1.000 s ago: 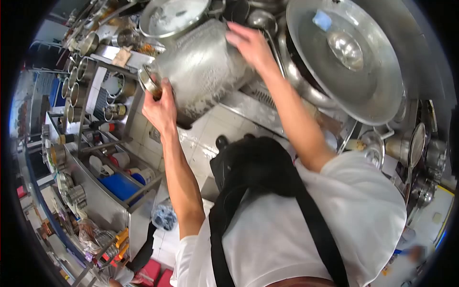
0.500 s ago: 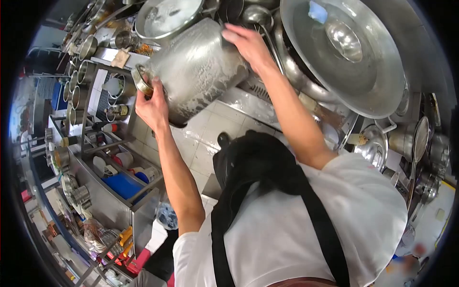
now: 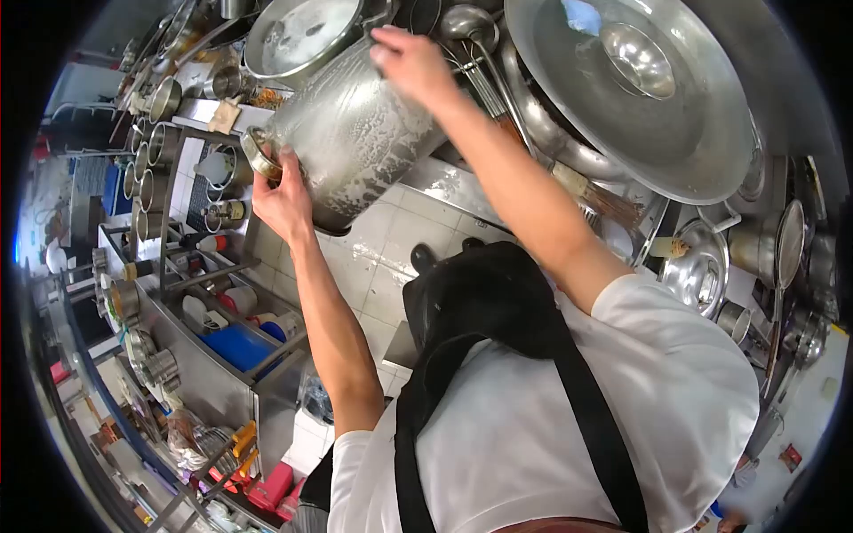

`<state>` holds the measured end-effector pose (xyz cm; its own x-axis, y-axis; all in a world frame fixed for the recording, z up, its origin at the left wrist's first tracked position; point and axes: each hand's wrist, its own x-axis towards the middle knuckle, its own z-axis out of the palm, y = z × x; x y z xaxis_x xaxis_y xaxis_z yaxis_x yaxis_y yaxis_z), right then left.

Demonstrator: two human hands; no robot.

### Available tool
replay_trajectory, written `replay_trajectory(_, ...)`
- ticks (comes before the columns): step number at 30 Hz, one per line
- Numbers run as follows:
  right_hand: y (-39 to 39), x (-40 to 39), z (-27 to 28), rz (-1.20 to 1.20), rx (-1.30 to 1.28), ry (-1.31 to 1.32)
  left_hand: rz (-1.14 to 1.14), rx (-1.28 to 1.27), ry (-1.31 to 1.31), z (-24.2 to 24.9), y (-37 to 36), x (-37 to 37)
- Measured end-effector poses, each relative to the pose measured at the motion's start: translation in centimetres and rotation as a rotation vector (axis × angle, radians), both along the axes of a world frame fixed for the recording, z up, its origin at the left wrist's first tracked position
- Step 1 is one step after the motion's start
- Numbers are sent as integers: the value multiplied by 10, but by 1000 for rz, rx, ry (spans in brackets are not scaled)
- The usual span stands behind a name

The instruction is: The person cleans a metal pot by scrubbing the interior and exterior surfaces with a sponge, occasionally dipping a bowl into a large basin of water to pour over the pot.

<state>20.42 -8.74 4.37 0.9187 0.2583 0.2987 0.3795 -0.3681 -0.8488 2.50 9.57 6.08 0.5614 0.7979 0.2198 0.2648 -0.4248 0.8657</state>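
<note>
A large metal stockpot (image 3: 346, 133) lies tilted in front of me, its outer wall streaked with white suds. My left hand (image 3: 284, 204) is closed around the pot's loop handle (image 3: 258, 153) on the left side. Over the far end of the pot wall is my right hand (image 3: 413, 69), slightly blurred, with its fingers curled together. Something dark shows at those fingertips, but its kind cannot be made out. Just beyond the pot stands a round metal basin (image 3: 306, 40) of foamy water.
A big wok (image 3: 684, 142) at the right holds a metal bowl (image 3: 637, 58) and a blue cloth (image 3: 582, 16). A ladle (image 3: 471, 27) and a bristle brush (image 3: 595, 191) lie between wok and pot. Shelving with pots (image 3: 160, 142) and a steel cabinet (image 3: 204, 355) stand left.
My right hand has moved left and up along the pot wall, toward the basin. My left hand keeps hold of the handle. The view has shifted slightly.
</note>
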Motion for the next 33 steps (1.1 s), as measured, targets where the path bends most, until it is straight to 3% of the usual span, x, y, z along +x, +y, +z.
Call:
replay_trajectory(1,11,-6,-20,-83,-221,-387,-9,13,-8,3,1,0)
replay_trajectory(4,-20,-81,-19,77,-257,-462,-28,73,-51,-2,7,7)
replay_trajectory(7,-32,-37,-12,-99,-325,-472,-13,87,-19,-6,4,5)
replay_trajectory(9,-1,-32,-8,-141,-363,-386,-5,89,12,5,-11,1)
replay_trajectory(13,21,-141,-12,363,-175,-489,-81,66,-51,0,2,-1)
replay_trajectory(15,-3,-130,-12,356,-196,-516,-85,75,-110,-6,9,-2)
replay_trajectory(18,0,-63,0,-131,-375,-536,-54,61,-133,3,-1,-1)
replay_trajectory(20,41,-93,-3,-78,-296,-471,-70,39,-135,5,0,-12)
replay_trajectory(22,69,-142,-4,60,-144,-487,-148,-260,-84,11,8,-8)
replay_trajectory(23,68,-174,-10,150,-142,-563,-164,-257,-88,14,10,-6)
replay_trajectory(25,41,-161,-37,142,-344,-697,-182,-129,-155,16,15,-13)
replay_trajectory(27,4,-124,-9,-96,-397,-505,-239,-135,-213,0,27,-5)
replay_trajectory(28,12,-98,-15,-332,-315,-493,-269,-171,-211,0,27,-2)
replay_trajectory(29,27,-96,-12,-414,-314,-480,-307,-206,-203,4,25,-1)
replay_trajectory(31,70,-147,-13,-299,-364,-408,-343,-235,-208,17,24,3)
replay_trajectory(33,74,-213,-26,126,-343,-450,-395,-290,-254,10,44,18)
